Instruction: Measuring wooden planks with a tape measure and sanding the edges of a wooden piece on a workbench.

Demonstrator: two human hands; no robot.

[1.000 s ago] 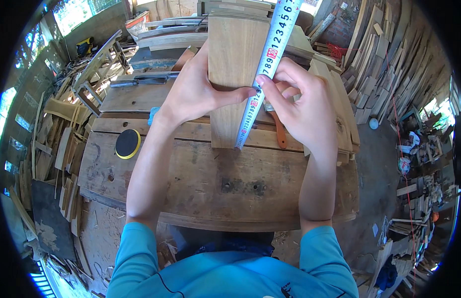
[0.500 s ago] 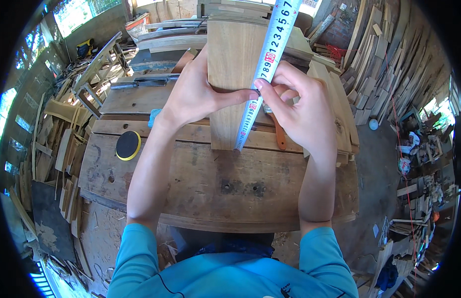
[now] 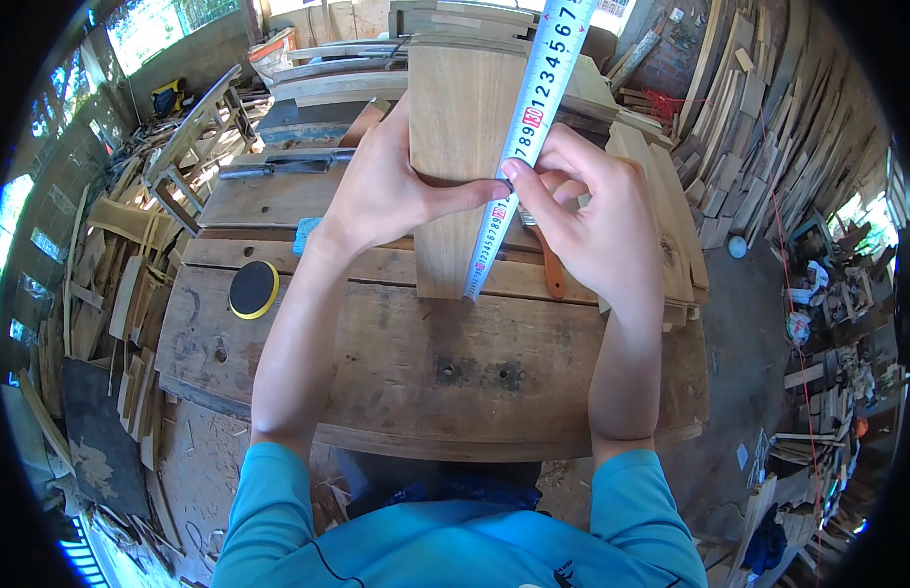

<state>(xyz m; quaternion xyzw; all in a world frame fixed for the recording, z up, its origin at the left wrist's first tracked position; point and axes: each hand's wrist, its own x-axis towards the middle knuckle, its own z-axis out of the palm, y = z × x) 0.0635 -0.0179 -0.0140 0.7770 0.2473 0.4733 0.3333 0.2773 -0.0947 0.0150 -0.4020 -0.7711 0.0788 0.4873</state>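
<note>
Our left hand (image 3: 377,191) grips a flat, pale brown wooden board (image 3: 462,108) from its left side, its fingers mostly hidden behind it and its thumb laid across the front face; our right hand (image 3: 592,206) pinches a white measuring tape with black and red markings (image 3: 547,73) between thumb and bent forefinger; the two thumb tips sit close together at the board's right edge, and whether the right hand touches the wood as well, we cannot tell.

To do this well, we judge, we should lay the tape flush along that edge, free of twist or bow, with its lower end lined up to the board's; light, steady thumbs and a square look at the markings would serve us best.

The board rises in front of us over the middle of the worn brown wooden tabletop (image 3: 406,367); its long axis runs nearly straight ahead, the broader-looking end pointing to the top of the view; it seems to stand or lean on its lower end, though its exact tilt we cannot tell; the tape slants rightward beside it.

Farther out, a round black pad with a yellow rim (image 3: 253,289) lies left; an orange tool handle (image 3: 553,269) lies right.
</note>
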